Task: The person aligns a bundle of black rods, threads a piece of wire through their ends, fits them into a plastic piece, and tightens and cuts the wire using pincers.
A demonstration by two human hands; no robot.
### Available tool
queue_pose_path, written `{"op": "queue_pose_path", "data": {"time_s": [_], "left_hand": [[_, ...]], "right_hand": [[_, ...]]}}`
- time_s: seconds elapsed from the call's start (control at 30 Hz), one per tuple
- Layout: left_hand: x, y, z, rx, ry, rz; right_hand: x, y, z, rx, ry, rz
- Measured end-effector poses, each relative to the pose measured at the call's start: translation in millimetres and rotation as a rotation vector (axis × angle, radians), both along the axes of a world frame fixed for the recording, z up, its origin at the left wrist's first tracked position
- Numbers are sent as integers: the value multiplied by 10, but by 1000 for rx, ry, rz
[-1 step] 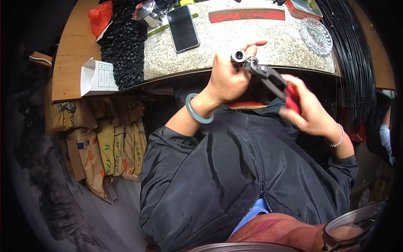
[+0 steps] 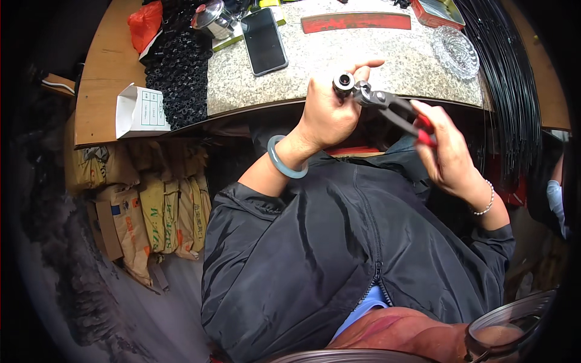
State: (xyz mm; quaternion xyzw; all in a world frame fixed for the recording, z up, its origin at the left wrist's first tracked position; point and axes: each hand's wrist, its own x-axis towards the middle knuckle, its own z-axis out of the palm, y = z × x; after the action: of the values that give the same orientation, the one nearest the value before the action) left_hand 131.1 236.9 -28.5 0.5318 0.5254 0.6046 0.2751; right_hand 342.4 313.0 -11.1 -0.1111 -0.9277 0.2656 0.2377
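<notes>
My left hand [image 2: 327,115] is closed around a dark round tube-like piece [image 2: 344,82] with a shiny ring and a hole at its end. Its index finger points out to the right over the stone slab. In my right hand [image 2: 452,154] are end-cutting pincers [image 2: 392,107] with dark jaws and red grips. Their jaws meet the side of the piece by my left thumb; whether they grip anything there is too small to tell. Both hands are at the near edge of the speckled stone slab [image 2: 339,45].
A black phone [image 2: 264,42], metal pot [image 2: 215,19] and red strip [image 2: 356,22] lie on the slab, with a glass ashtray [image 2: 456,52] at right. Small black parts [image 2: 177,85] and a white box [image 2: 142,111] are left. Long black rods [image 2: 505,78] hang over the right edge.
My right hand has shifted slightly up and to the right, and the pincers' handles have swung with it. The left hand and its piece stay put.
</notes>
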Motion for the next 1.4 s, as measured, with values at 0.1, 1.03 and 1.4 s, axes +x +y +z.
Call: {"op": "queue_pose_path", "data": {"time_s": [0.1, 1.03, 1.4], "left_hand": [[42, 32, -37, 17, -20, -9], [18, 151, -235, 24, -91, 149], [132, 120, -138, -32, -115, 145]], "right_hand": [[53, 126, 166, -768, -456, 139], [-71, 581, -433, -367, -107, -174], [59, 2048, -398, 193, -555, -750]]}}
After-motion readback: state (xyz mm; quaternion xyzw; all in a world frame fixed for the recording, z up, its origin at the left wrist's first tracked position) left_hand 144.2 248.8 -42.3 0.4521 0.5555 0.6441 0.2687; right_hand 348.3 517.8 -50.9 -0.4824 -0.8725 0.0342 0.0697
